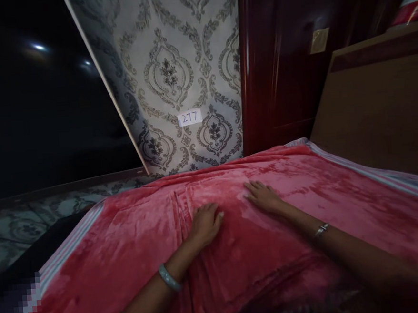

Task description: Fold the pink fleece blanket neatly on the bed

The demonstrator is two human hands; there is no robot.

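Observation:
A plush red-pink blanket (129, 243) covers the surface in front of me, with striped edging at its left and right sides. Part of it is folded over, and the fold's left edge runs toward me beneath my left hand (205, 225). That hand rests on the fold, fingers loosely bent and apart, a pale bangle on its wrist. Farther to the right, my right hand (262, 196) lies palm down on the blanket with its fingers stretched out. A silvery bracelet circles the right wrist. Neither hand holds anything.
Patterned wallpaper (175, 82) with a paper label (189, 117) reading 277 stands behind the blanket. To the left is a large dark screen (47, 101). A dark red wooden panel (274, 66) and a brown cardboard box (377, 102) stand at the right.

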